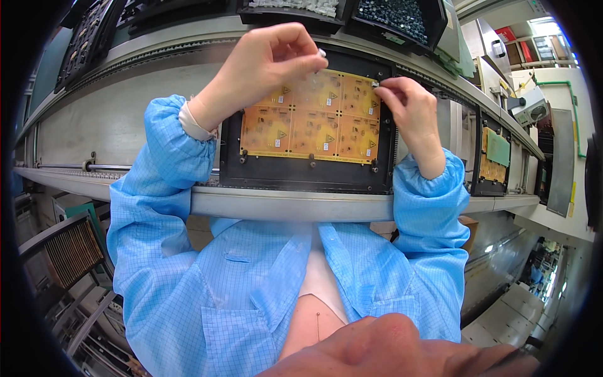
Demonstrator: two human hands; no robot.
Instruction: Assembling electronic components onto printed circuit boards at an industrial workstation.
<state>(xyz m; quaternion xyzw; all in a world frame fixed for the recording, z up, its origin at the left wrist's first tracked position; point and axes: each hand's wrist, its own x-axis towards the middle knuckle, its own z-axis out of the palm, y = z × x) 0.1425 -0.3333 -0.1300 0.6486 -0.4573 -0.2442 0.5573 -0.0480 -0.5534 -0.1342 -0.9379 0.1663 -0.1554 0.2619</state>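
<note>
A yellow-orange circuit board panel (308,135), divided into several like boards, lies in a black carrier frame (276,173) with small knobs along its edges. Above the panel's far left part, my left hand (270,63) pinches a small white plastic part (322,53) between thumb and forefinger. My right hand (411,110) is at the panel's far right corner, thumb and forefinger pinched together. A tiny pale piece (375,84) shows at those fingertips; whether it is held or belongs to the carrier, I cannot tell.
A black bin of white plastic parts (298,6) and another of dark blue components (391,16) stand beyond the carrier. The metal conveyor rail (289,206) runs along the near side. Farther right sits a second carrier (493,157) with a green sheet on its board.
</note>
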